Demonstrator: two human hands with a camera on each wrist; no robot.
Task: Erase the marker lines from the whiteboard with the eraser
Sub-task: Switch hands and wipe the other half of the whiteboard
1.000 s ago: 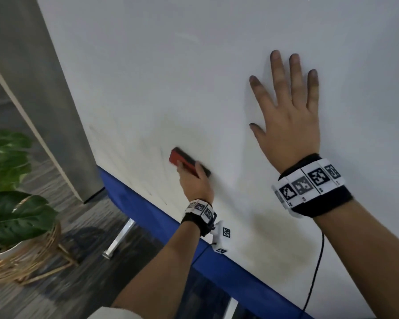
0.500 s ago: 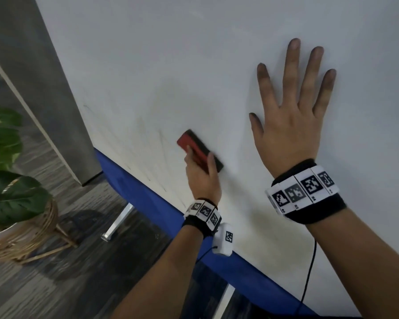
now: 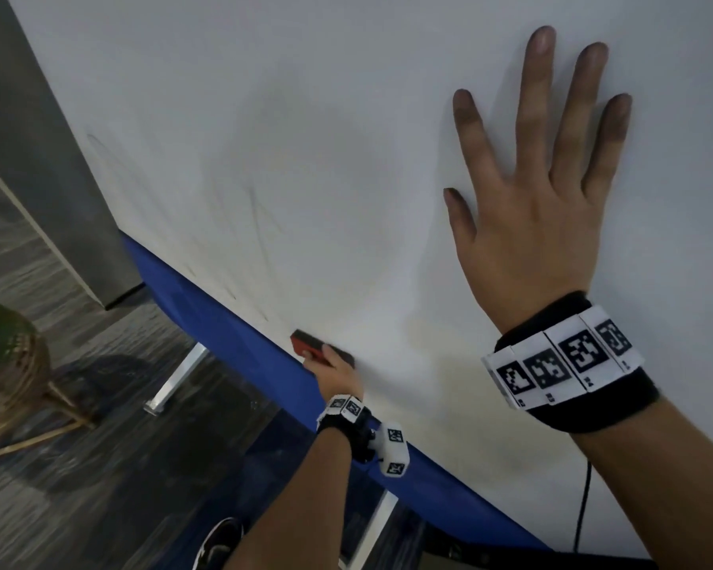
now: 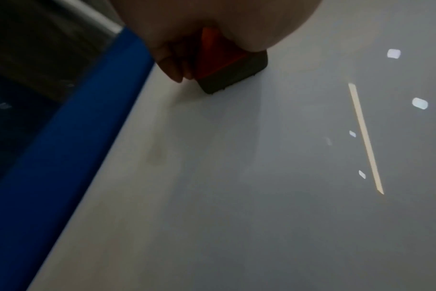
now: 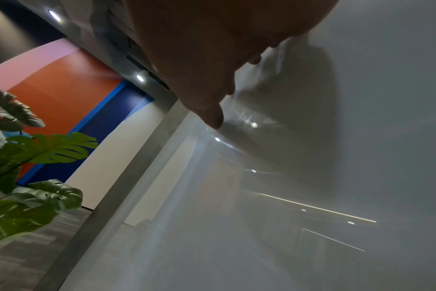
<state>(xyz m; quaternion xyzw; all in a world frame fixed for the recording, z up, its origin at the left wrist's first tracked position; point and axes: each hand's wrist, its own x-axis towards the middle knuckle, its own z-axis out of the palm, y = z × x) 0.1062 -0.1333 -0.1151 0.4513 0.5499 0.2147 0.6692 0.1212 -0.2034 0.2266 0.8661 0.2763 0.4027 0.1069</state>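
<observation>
A: Where is the eraser (image 3: 321,352) now?

B: Low in the centre of the head view, against the whiteboard (image 3: 305,137) just above its blue bottom edge (image 3: 231,335). The left hand (image 3: 338,376) grips it by the red plastic back, dark felt face on the board.

A: And the right hand (image 3: 540,207)?

B: Flat on the board at upper right, fingers straight and spread, holding nothing. The two hands are well apart.

A: How should the eraser handle?

B: Light and rigid at the back, I'd judge, with a soft pad that slides easily on the slick board. Pinching the long sides of the red back looks best.

A: Anything left to wipe?

B: Faint marker lines (image 3: 260,224) left of centre, above the eraser.

A: Any writing?

B: No brand or words I can read; only black-and-white coded tags on the wristbands (image 3: 560,359).
</observation>
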